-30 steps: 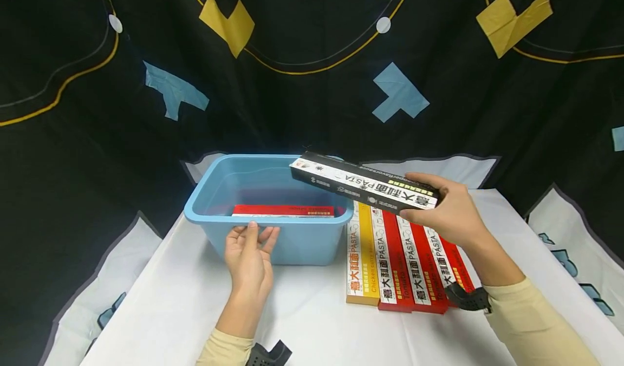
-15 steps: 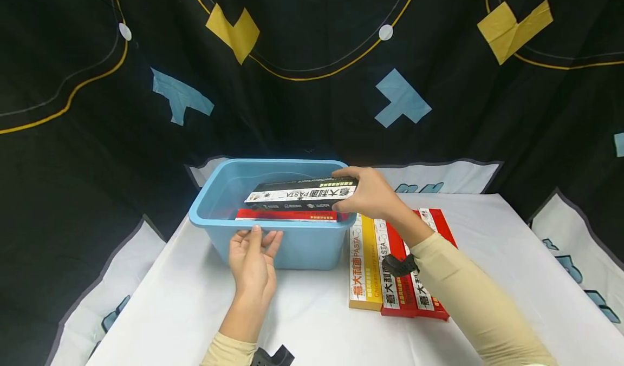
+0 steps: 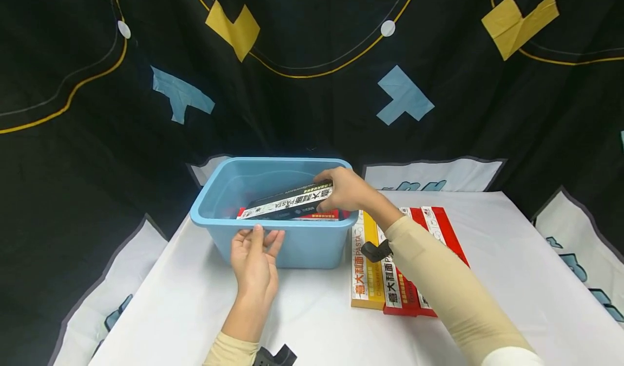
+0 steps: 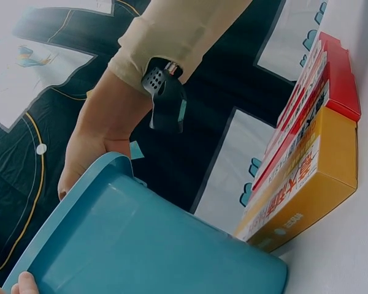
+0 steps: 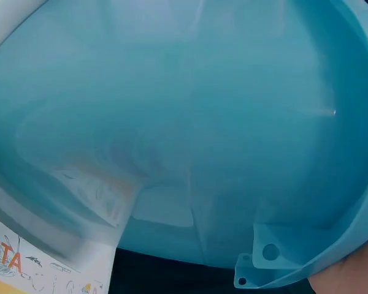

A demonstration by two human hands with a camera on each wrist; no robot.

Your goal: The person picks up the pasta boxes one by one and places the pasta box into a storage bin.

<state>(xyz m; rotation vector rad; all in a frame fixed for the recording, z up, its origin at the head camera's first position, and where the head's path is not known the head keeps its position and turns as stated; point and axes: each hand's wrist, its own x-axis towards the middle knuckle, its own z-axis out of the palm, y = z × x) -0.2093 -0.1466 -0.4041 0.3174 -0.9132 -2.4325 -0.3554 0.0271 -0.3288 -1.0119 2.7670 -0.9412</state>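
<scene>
A black pasta box (image 3: 287, 201) with a white lettered strip slants down inside a light blue plastic bin (image 3: 219, 222). My right hand (image 3: 347, 190) grips the box by its raised right end, fingers behind and thumb in front. Below it, a red box (image 3: 325, 214) lies in the bin, partly covered. At the bin's front rim my left hand (image 3: 255, 268) pinches the edge. The left wrist view shows my right hand (image 4: 89, 144) reaching over the bin's rim, its fingertips hidden. In the right wrist view the bin's wall (image 5: 190, 122) fills most of the picture.
Right of the bin, a yellow pasta box (image 3: 374, 287) and several red pasta boxes (image 3: 408, 301) lie side by side on the white tablecloth (image 3: 322, 322), partly covered by my right sleeve (image 3: 443, 279). A black cloth (image 3: 312, 117) hangs behind.
My right hand has carried the black pasta box leftward from above the other boxes and lowered it into the bin, left end down. My left hand stays at the rim.
</scene>
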